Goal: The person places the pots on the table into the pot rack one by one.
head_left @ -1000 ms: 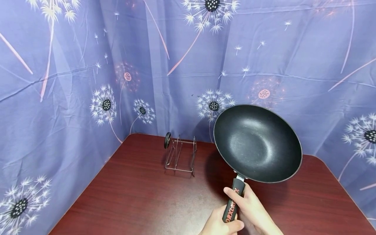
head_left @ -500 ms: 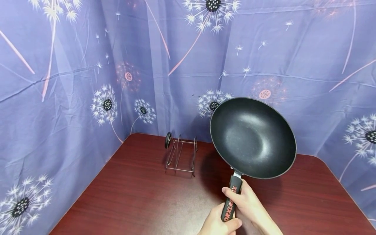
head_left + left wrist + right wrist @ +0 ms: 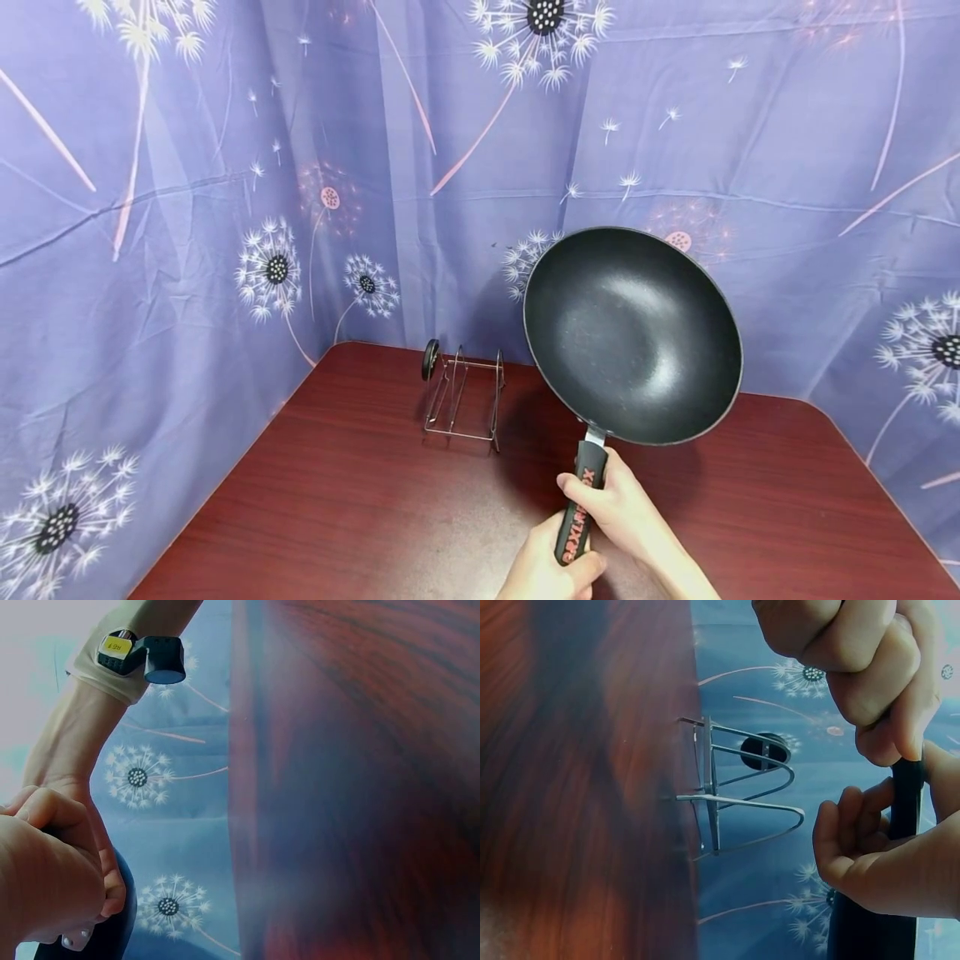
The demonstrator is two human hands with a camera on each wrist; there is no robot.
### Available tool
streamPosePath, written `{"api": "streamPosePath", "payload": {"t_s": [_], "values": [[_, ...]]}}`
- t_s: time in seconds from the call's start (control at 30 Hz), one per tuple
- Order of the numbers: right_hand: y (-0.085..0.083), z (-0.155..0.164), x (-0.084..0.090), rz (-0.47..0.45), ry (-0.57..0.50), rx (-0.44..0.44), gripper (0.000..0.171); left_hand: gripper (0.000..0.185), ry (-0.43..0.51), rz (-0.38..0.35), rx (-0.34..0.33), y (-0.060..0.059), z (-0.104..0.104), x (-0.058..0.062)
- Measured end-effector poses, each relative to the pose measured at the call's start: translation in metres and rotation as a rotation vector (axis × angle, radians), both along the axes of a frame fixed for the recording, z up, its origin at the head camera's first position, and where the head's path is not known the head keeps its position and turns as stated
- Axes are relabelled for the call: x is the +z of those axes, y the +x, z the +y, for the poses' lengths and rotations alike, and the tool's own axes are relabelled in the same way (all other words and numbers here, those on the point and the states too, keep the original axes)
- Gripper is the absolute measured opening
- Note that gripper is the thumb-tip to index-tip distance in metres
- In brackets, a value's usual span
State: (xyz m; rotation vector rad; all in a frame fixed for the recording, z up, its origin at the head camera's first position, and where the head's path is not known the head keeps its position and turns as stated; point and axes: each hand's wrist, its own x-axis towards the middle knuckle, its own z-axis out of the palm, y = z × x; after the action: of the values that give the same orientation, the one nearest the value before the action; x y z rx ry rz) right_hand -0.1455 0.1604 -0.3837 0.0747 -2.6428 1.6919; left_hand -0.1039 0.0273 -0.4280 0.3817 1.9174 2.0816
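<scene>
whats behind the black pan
Past the pan, the dandelion-print curtain and the back of the table show; whatever the pan covers cannot be seen.

**Cream band [image 3: 94,681] in the spotlight on the right forearm [image 3: 71,742]!**

And there's a black mount [image 3: 116,663] on it, a stubby black block [image 3: 163,658] jutting alongside, bluish at its rounded end! Bright yellow label [image 3: 118,646] too, its dark characters too small to read surely. Left hand [image 3: 549,560], bare; right hand [image 3: 613,504], bare!
</scene>
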Motion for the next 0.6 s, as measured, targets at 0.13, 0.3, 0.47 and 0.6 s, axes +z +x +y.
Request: {"api": "streamPosePath", "payload": {"t_s": [0.13, 0.3, 0.47, 0.6], "values": [[-0.002, -0.005, 0.002, 0.022, -0.004, 0.017, 0.031, 0.013, -0.013, -0.015, 0.027, 0.001, -0.004, 0.002], [-0.004, -0.011, 0.005, 0.031, 0.009, 0.031, 0.03, 0.012, -0.021, -0.002, 0.047, 0.002, -0.008, 0.005], [-0.005, -0.015, 0.009, 0.035, 0.0, 0.047, 0.03, 0.013, 0.021, -0.025, 0.047, 0.002, -0.01, 0.008], [-0.006, -0.019, 0.01, 0.045, -0.012, 0.065, 0.031, 0.013, 0.029, -0.02, 0.047, 0.003, -0.014, 0.009]]}}
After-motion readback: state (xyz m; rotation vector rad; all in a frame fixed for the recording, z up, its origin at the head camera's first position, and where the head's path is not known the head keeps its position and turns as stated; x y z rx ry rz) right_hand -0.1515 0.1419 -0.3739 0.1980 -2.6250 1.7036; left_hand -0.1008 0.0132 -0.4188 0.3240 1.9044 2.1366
